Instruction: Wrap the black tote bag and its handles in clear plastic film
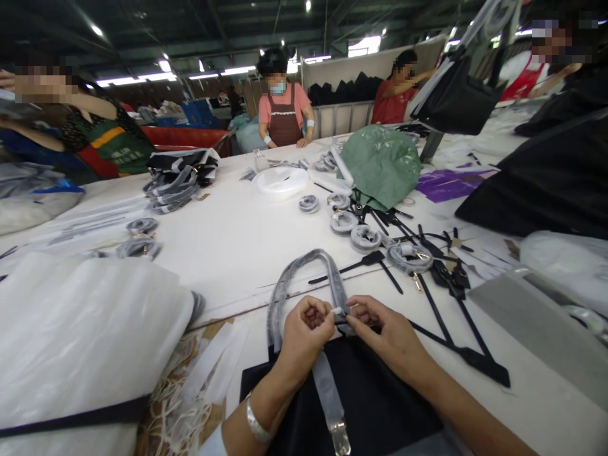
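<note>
A black handbag (375, 392) lies before me, its looped handle (289, 282) standing up in clear wrapping. My left hand (308, 326) pinches a small whitish strip (337, 311) at the right foot of the handle. Across from it, my right hand (387, 332) has thumb and forefinger closed on the handle's wrapped base; the fingertips partly hide what they grip. A grey-covered strap (327, 386) with a metal clasp (341, 438) runs down the bag's front below my hands.
Black straps with tags (479, 364) and coiled wrapped straps (365, 237) lie to the right, near a green plastic bag (380, 164). White wrapping sheets (95, 323) are piled at left, beside scraps and strings (180, 405). Several people stand around the table (213, 234).
</note>
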`<state>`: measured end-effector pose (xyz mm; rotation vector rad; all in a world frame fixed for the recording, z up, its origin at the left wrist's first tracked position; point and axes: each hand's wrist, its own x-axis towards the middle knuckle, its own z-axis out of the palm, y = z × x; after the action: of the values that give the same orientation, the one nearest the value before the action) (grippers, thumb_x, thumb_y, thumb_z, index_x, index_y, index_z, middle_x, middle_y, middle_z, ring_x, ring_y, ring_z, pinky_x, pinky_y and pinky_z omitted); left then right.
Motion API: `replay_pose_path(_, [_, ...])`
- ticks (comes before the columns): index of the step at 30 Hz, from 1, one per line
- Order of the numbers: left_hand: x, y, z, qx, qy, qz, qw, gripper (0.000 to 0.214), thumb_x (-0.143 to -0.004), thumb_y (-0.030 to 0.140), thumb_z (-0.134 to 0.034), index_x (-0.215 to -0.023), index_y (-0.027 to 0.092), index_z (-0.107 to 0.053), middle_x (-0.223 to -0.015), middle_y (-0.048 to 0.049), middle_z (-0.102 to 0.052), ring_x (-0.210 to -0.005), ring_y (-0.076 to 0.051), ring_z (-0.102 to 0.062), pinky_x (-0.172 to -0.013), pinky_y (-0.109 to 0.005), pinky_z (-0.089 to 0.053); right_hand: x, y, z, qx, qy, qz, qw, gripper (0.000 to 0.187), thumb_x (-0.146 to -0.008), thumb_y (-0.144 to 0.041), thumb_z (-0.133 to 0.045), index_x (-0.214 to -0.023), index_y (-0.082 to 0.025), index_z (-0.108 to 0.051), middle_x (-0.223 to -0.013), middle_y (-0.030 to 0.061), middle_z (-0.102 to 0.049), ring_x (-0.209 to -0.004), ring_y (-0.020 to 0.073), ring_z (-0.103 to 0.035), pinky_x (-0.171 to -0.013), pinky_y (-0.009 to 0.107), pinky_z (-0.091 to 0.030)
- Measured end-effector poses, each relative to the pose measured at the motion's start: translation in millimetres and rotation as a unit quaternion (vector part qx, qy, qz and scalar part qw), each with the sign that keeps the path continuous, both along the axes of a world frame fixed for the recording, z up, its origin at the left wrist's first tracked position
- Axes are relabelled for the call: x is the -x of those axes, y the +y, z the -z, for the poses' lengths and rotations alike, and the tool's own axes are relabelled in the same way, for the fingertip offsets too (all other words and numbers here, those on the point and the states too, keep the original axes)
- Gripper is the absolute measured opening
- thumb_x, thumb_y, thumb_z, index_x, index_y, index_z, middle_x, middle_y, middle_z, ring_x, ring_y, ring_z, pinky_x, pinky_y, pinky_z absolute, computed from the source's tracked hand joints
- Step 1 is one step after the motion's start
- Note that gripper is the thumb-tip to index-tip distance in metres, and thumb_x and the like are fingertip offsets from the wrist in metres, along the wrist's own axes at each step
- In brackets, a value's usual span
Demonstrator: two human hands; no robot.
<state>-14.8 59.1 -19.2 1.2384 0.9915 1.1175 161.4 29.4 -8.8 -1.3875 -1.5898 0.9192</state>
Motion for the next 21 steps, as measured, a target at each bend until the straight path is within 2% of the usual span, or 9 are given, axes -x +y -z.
replay_pose_path(3, [0.2, 1.9, 3.0, 0.014, -0.025, -0.004, 1.000, 0.016, -0.080, 0.024, -0.067, -0.084, 0.018, -0.053, -0.080, 0.0002, -0.061, -0.073, -0.009, -0.059, -0.065, -0.018, -0.046, 0.2, -2.0, -0.5, -0.024, -0.033, -0.005, 0.999, 0.023, -0.089, -0.028, -0.061, -0.111, -0.024, -0.063, -0.087, 0.0006, -0.070, -0.076, 0.0166, -0.067, -0.073, 0.028, -0.055])
replay_pose_path(7, [-0.2, -1.0, 1.5, -0.024, 0.048, 0.008, 0.999, 0.016, -0.084, 0.025, -0.065, -0.096, 0.017, -0.061, -0.082, -0.0010, -0.063, -0.072, -0.011, -0.059, -0.065, -0.020, -0.048, -2.2, -3.0, 0.2, -0.051, -0.038, 0.021, 0.998, 0.021, -0.089, -0.026, -0.062, -0.109, -0.023, -0.065, -0.085, 0.0005, -0.070, -0.075, 0.0161, -0.066, -0.071, 0.027, -0.056])
replay_pose_path(9, [-1.1, -3.8, -1.1, -0.063, 0.094, 0.011, 0.994, 0.015, -0.085, 0.025, -0.065, -0.097, 0.017, -0.063, -0.081, -0.0009, -0.064, -0.072, -0.011, -0.059, -0.066, -0.021, -0.048, -3.6, -3.4, 0.8, -0.116, -0.081, 0.025, 0.990, 0.022, -0.091, -0.023, -0.059, -0.112, -0.024, -0.066, -0.093, 0.0029, -0.069, -0.082, 0.0177, -0.066, -0.077, 0.030, -0.056])
replay_pose_path(12, [-2.3, -7.7, -5.0, -0.116, 0.138, 0.021, 0.983, 0.014, -0.085, 0.023, -0.065, -0.098, 0.019, -0.064, -0.082, -0.0002, -0.065, -0.074, -0.011, -0.060, -0.069, -0.021, -0.049, -5.8, -4.0, 0.7, -0.230, -0.188, 0.038, 0.954, 0.026, -0.093, -0.016, -0.054, -0.114, -0.025, -0.067, -0.102, 0.0071, -0.067, -0.094, 0.0216, -0.063, -0.085, 0.038, -0.054])
replay_pose_path(14, [-2.6, -9.0, -6.1, -0.124, 0.143, 0.029, 0.981, 0.014, -0.085, 0.024, -0.066, -0.098, 0.019, -0.064, -0.083, 0.0002, -0.066, -0.075, -0.011, -0.061, -0.070, -0.021, -0.049, -7.7, -4.3, 0.3, -0.264, -0.222, 0.018, 0.938, 0.032, -0.094, -0.011, -0.049, -0.117, -0.025, -0.066, -0.106, 0.0078, -0.066, -0.097, 0.0218, -0.062, -0.086, 0.039, -0.053])
replay_pose_path(17, [-2.2, -8.7, -5.4, -0.121, 0.138, 0.031, 0.983, 0.015, -0.085, 0.026, -0.068, -0.098, 0.020, -0.064, -0.084, 0.0002, -0.067, -0.077, -0.012, -0.064, -0.072, -0.022, -0.050, -10.8, -3.5, 0.7, -0.267, -0.203, -0.032, 0.941, 0.035, -0.094, -0.008, -0.046, -0.120, -0.024, -0.062, -0.108, 0.0071, -0.067, -0.099, 0.0197, -0.061, -0.087, 0.035, -0.054])
replay_pose_path(21, [-1.0, -6.2, -3.4, -0.138, 0.132, 0.045, 0.981, 0.015, -0.084, 0.025, -0.070, -0.097, 0.020, -0.066, -0.086, -0.0004, -0.070, -0.080, -0.014, -0.066, -0.075, -0.024, -0.052, -12.6, -1.7, 2.2, -0.229, -0.132, -0.033, 0.964, 0.024, -0.093, -0.009, -0.048, -0.106, -0.022, -0.063, -0.105, 0.0056, -0.066, -0.100, 0.0190, -0.061, -0.089, 0.033, -0.051])
